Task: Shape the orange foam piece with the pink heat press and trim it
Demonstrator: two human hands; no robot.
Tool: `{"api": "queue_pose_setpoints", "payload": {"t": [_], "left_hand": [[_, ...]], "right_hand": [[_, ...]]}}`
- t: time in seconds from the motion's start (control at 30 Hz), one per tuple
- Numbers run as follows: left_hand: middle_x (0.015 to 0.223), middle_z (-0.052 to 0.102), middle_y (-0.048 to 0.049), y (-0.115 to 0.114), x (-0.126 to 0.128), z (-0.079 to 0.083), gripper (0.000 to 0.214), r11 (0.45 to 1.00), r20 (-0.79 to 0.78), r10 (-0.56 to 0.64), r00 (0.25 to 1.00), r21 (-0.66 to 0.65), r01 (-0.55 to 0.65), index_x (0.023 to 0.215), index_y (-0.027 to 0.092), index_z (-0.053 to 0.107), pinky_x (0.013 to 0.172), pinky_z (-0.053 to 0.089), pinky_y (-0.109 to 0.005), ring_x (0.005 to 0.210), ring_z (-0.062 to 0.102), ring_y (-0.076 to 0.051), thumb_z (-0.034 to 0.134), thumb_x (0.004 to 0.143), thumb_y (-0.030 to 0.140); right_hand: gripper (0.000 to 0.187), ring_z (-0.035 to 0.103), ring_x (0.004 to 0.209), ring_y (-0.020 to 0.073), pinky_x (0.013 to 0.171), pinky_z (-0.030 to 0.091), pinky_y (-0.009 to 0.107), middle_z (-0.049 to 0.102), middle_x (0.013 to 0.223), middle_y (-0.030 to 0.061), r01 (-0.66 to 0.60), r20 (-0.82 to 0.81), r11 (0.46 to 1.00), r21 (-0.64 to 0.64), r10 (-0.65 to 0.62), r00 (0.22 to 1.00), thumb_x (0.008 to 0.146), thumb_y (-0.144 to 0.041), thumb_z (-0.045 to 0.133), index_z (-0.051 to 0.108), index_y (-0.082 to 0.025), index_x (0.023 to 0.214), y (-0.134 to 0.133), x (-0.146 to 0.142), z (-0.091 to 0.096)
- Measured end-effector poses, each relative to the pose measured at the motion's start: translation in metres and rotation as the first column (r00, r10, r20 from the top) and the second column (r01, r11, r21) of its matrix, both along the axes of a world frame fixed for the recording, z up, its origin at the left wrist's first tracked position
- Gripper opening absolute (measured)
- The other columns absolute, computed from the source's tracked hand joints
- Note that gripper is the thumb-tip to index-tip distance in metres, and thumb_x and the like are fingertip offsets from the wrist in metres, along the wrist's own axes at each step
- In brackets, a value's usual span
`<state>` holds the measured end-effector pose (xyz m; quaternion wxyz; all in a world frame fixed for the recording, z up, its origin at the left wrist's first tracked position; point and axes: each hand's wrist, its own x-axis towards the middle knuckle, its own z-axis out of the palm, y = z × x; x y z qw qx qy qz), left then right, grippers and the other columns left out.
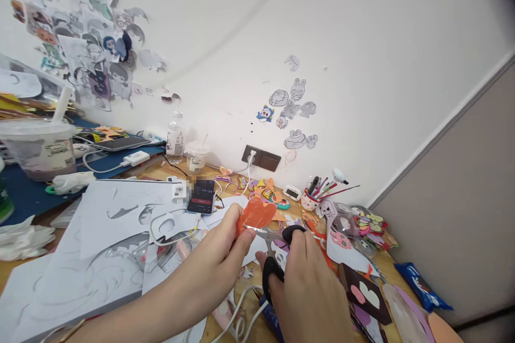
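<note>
My left hand [219, 249] pinches an orange foam cut-out [255, 214] and holds it up above the wooden desk. My right hand [308, 289] has its fingers through the black handles of a pair of scissors [273, 254]. The silver blades point left and meet the lower edge of the orange piece. Both hands are closed on what they hold.
White paper sheets with printed drawings [104, 241] cover the desk's left side. A phone [201, 196] lies beyond the hands, with a white cable [173, 238] nearby. Coloured foam shapes [362, 225] and a pen cup [310, 198] crowd the right. Bottle [175, 138] and cups stand by the wall.
</note>
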<state>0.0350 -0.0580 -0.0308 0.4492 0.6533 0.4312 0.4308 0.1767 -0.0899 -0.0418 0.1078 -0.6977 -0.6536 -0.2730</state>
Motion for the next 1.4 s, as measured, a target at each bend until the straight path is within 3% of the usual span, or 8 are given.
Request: {"api": "queue_pose_setpoints", "payload": {"t": [0.4,0.6,0.73,0.83,0.97,1.13,1.3,1.4], "left_hand": [[0.058,0.046,0.0047,-0.003,0.008,-0.005,0.023,0.991,0.041,0.021,0.999,-0.135,-0.015,0.078,0.024,0.037,0.042,0.033,-0.022,0.054,0.052,-0.016,0.039,0.087,0.045],[0.056,0.036,0.0077,0.001,0.008,-0.009,0.027,0.998,0.122,-0.008,0.993,-0.055,0.015,0.072,0.024,0.034,0.049,0.036,-0.024,0.051,0.043,-0.012,0.041,0.088,0.045],[0.069,0.05,0.0033,0.004,0.008,-0.01,0.024,1.0,0.249,-0.02,0.968,-0.015,0.024,0.076,0.022,0.043,0.064,0.043,-0.027,0.065,0.051,-0.013,0.042,0.09,0.041],[0.072,0.054,0.0018,0.009,0.004,-0.004,0.02,0.999,0.222,-0.029,0.975,0.036,0.022,0.077,0.02,0.053,0.067,0.043,-0.027,0.071,0.053,-0.014,0.049,0.087,0.036],[0.072,0.065,-0.0007,0.015,-0.005,0.004,0.017,0.986,0.248,-0.153,0.957,-0.026,0.164,0.08,0.018,0.06,0.072,0.047,-0.029,0.074,0.06,-0.016,0.054,0.085,0.033],[0.074,0.066,-0.0005,0.02,-0.007,0.007,0.013,0.958,0.362,-0.223,0.905,-0.092,0.273,0.085,0.017,0.054,0.072,0.051,-0.031,0.071,0.065,-0.017,0.062,0.076,0.023],[0.065,0.064,0.0026,0.02,-0.006,0.01,0.012,0.921,0.297,-0.252,0.921,-0.217,0.323,0.077,0.019,0.049,0.065,0.05,-0.03,0.064,0.066,-0.017,0.058,0.069,0.016],[0.055,0.059,0.0052,0.02,-0.005,0.008,0.01,0.853,0.248,-0.343,0.906,-0.322,0.411,0.076,0.02,0.044,0.059,0.046,-0.027,0.055,0.06,-0.013,0.054,0.075,0.02]], "right_hand": [[0.026,0.06,0.078,0.025,0.062,0.048,0.035,0.054,0.084,0.006,0.058,-0.002,0.998,-0.015,-0.058,0.998,0.067,-0.015,0.057,0.039,-0.021,0.085,-0.001,-0.004,-0.002],[0.025,0.061,0.076,0.0253,0.057,0.046,0.034,0.055,0.082,0.0056,0.04,-0.055,0.999,-0.005,-0.04,0.998,0.068,-0.017,0.055,0.038,-0.022,0.085,0.0,-0.005,-0.004],[0.022,0.061,0.082,0.0261,0.061,0.046,0.034,0.057,0.087,0.0082,0.006,-0.097,1.0,-0.019,-0.008,0.995,0.071,-0.017,0.054,0.039,-0.02,0.087,0.003,-0.005,-0.006],[0.02,0.061,0.081,0.0259,0.06,0.045,0.033,0.057,0.086,0.0073,0.001,-0.113,1.0,-0.024,-0.004,0.994,0.074,-0.023,0.055,0.038,-0.021,0.085,0.005,-0.002,-0.006],[0.021,0.06,0.073,0.0239,0.055,0.042,0.031,0.054,0.078,0.0033,-0.014,-0.068,1.0,-0.012,0.013,0.998,0.075,-0.024,0.054,0.036,-0.022,0.085,0.006,0.009,-0.003],[0.018,0.06,0.067,0.0223,0.049,0.038,0.028,0.051,0.073,0.0015,-0.099,-0.031,0.995,-0.018,0.099,0.995,0.073,-0.021,0.05,0.035,-0.023,0.083,0.008,0.023,-0.004],[0.027,0.058,0.076,0.0233,0.058,0.042,0.031,0.054,0.083,0.0038,-0.126,-0.025,0.991,-0.037,0.125,0.992,0.066,-0.012,0.05,0.04,-0.022,0.088,0.008,0.022,-0.006],[0.041,0.057,0.089,0.0265,0.064,0.044,0.033,0.055,0.099,0.0087,-0.13,0.012,0.991,-0.005,0.13,0.991,0.063,-0.01,0.053,0.042,-0.019,0.102,0.007,0.022,-0.009]]}}
